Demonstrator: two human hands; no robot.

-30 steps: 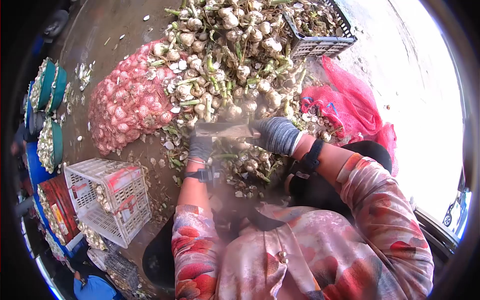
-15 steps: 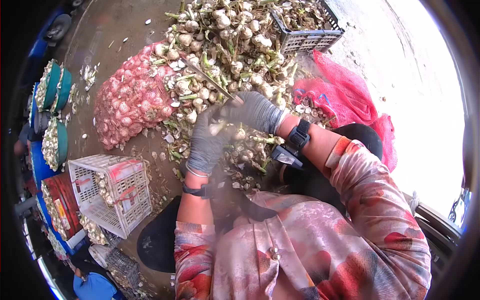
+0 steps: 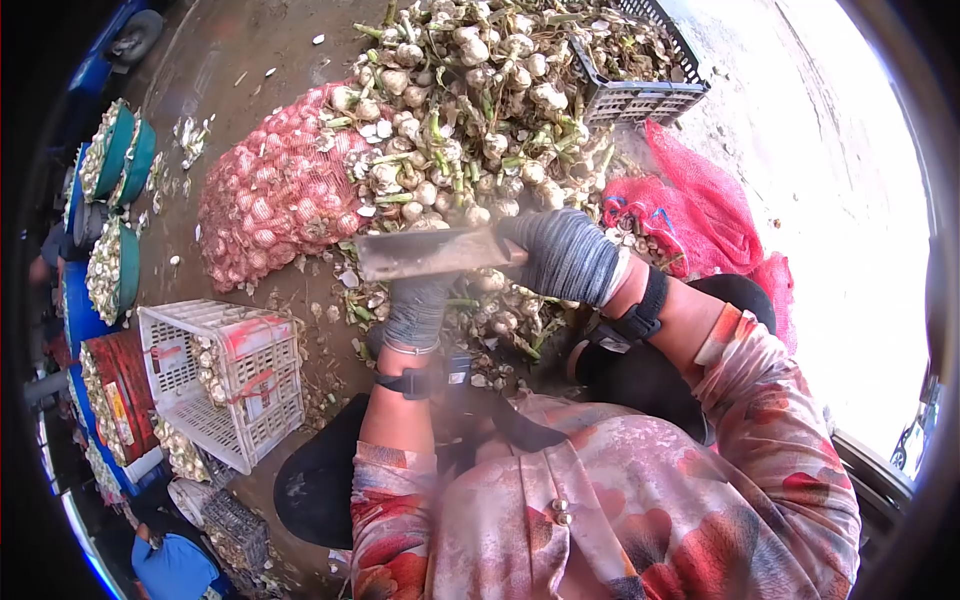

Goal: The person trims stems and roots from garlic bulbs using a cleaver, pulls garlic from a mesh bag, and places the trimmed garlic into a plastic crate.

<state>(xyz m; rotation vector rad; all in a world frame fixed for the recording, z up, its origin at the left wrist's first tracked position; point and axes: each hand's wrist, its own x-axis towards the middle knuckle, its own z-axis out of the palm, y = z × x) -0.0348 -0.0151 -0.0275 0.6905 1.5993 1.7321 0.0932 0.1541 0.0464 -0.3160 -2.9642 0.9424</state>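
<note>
- Garlic heap (image 3: 490, 130): bulbs and green stems loose on the floor (image 3: 330, 35), straight ahead of the person.
- Red net bag (image 3: 275, 195): packed with bulbs, touching the heap's left side.
- White crate (image 3: 270, 400): tipped on its side, left of the person.
- Pink net (image 3: 700, 195): crumpled, right of the heap.
- Black crate (image 3: 650, 103): scraps inside, far right.
- Right hand (image 3: 568, 257): grey glove, fingers wrapped round the knife's handle.
- Left hand (image 3: 418, 312): gloved, behind the blade; fingers hidden, cannot tell their state.
- Knife (image 3: 430, 253): blade pointing left, above the heap's near edge.
</note>
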